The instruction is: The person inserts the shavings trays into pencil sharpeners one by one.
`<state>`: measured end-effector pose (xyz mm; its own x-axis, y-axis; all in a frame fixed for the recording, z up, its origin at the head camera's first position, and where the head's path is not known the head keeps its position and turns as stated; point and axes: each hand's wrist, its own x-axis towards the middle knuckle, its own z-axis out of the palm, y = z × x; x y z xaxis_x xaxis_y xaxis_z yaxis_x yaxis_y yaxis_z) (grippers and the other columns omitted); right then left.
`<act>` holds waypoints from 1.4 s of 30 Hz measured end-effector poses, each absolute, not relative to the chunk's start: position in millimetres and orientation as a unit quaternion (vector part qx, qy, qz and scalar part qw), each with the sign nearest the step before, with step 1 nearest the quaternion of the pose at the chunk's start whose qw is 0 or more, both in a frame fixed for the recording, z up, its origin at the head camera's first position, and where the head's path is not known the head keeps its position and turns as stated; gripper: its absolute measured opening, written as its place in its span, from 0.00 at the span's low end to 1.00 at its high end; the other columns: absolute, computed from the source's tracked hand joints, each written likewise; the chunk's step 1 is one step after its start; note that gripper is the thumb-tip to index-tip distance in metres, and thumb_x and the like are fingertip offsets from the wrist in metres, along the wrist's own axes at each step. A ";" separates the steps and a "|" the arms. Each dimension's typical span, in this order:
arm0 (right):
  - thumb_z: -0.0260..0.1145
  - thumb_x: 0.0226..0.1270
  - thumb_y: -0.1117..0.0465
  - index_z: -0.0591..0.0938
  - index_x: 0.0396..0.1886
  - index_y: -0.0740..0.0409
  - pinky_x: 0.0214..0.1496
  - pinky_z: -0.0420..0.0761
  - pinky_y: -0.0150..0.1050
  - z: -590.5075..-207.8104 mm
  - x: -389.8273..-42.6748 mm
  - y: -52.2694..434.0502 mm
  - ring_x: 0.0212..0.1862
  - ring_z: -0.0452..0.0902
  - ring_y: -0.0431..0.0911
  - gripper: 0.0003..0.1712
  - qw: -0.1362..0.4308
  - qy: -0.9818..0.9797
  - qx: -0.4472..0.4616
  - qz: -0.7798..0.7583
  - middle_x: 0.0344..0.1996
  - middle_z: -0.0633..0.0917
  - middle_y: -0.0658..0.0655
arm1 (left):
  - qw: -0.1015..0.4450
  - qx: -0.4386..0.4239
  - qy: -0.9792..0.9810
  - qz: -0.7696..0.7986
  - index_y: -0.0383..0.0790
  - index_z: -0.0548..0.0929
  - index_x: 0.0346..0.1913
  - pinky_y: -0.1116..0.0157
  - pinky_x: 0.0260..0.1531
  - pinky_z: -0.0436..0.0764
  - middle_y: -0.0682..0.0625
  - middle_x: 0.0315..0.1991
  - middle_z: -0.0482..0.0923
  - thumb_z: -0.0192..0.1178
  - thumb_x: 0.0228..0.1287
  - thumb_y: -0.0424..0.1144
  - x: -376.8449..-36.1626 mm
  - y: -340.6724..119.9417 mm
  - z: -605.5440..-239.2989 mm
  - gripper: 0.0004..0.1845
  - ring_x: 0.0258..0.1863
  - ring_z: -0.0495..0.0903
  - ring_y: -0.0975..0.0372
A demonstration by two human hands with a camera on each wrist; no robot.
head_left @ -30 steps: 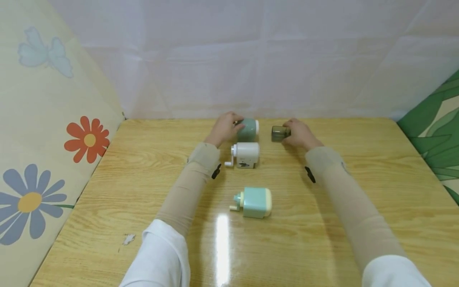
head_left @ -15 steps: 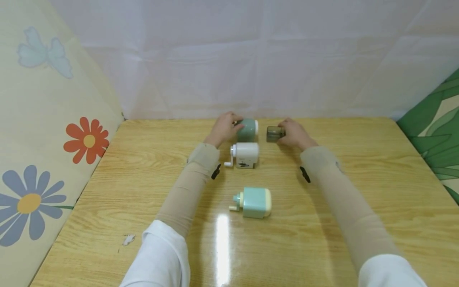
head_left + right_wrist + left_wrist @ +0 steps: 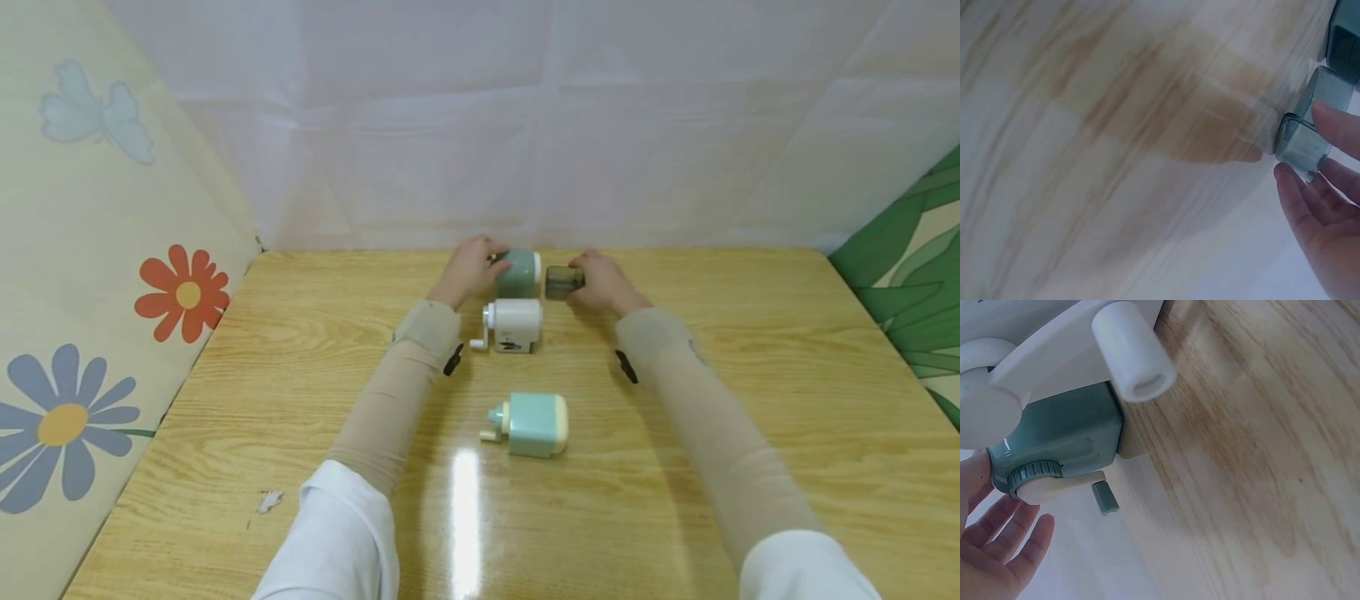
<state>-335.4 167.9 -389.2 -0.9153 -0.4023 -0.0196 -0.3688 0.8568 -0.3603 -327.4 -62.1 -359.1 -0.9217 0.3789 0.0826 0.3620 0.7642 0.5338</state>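
At the far side of the table, my left hand (image 3: 471, 270) grips the back-left end of a dark green pencil sharpener (image 3: 517, 272) with a white rim on its right. In the left wrist view the same sharpener (image 3: 1063, 428) shows its cream crank and ridged collar, with the thumb and fingers around its edge. My right hand (image 3: 602, 281) pinches a smoky see-through shavings drawer (image 3: 561, 283) between thumb and fingers. That drawer lies right beside the sharpener's white-rimmed end. The right wrist view shows the drawer (image 3: 1304, 145) lined up with the sharpener (image 3: 1344, 39).
A white crank sharpener (image 3: 517, 325) stands just in front of the green one. Nearer to me is a mint-and-cream sharpener (image 3: 536, 425), its crank to the left. A white cloth wall (image 3: 555, 167) borders the table (image 3: 750, 400) at the back.
My right hand has moved left with the shavings drawer, narrowing the gap to the dark green sharpener. The left hand and both other sharpeners have stayed in place.
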 end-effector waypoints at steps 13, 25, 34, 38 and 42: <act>0.69 0.49 0.65 0.69 0.55 0.75 0.59 0.65 0.56 -391.4 -336.4 154.8 0.55 0.65 0.65 0.34 0.050 0.961 -0.204 -0.180 0.53 0.70 0.73 | 0.016 0.209 0.940 0.270 0.37 0.74 0.57 0.67 0.43 0.76 0.44 0.48 0.74 0.55 0.64 0.42 -327.4 -62.2 -357.6 0.21 0.44 0.73 0.59; 0.70 0.48 0.66 0.70 0.54 0.74 0.59 0.66 0.56 -391.5 -335.0 142.3 0.54 0.66 0.63 0.33 0.053 0.957 -0.201 -0.203 0.52 0.71 0.71 | 0.010 0.207 0.939 0.275 0.37 0.74 0.57 0.66 0.44 0.75 0.44 0.48 0.74 0.55 0.64 0.42 -329.4 -60.5 -360.2 0.20 0.44 0.73 0.59; 0.69 0.50 0.65 0.70 0.55 0.73 0.60 0.64 0.55 -392.7 -334.6 134.2 0.55 0.66 0.63 0.33 0.056 0.954 -0.206 -0.211 0.53 0.71 0.71 | 0.015 0.200 0.939 0.281 0.37 0.74 0.57 0.67 0.43 0.75 0.44 0.48 0.74 0.55 0.64 0.42 -329.7 -60.8 -360.8 0.21 0.44 0.73 0.59; 0.68 0.51 0.65 0.68 0.56 0.74 0.60 0.64 0.56 -393.8 -335.2 133.0 0.55 0.65 0.63 0.33 0.057 0.953 -0.209 -0.213 0.54 0.70 0.71 | 0.015 0.201 0.939 0.277 0.38 0.74 0.58 0.68 0.42 0.76 0.44 0.48 0.74 0.55 0.64 0.42 -329.9 -60.9 -360.8 0.21 0.43 0.73 0.59; 0.68 0.51 0.65 0.68 0.57 0.74 0.60 0.63 0.56 -393.8 -334.6 134.2 0.56 0.64 0.63 0.34 0.059 0.949 -0.210 -0.225 0.54 0.69 0.72 | 0.013 0.203 0.940 0.274 0.38 0.74 0.58 0.68 0.41 0.76 0.44 0.47 0.74 0.55 0.64 0.43 -329.8 -61.2 -360.9 0.21 0.42 0.73 0.59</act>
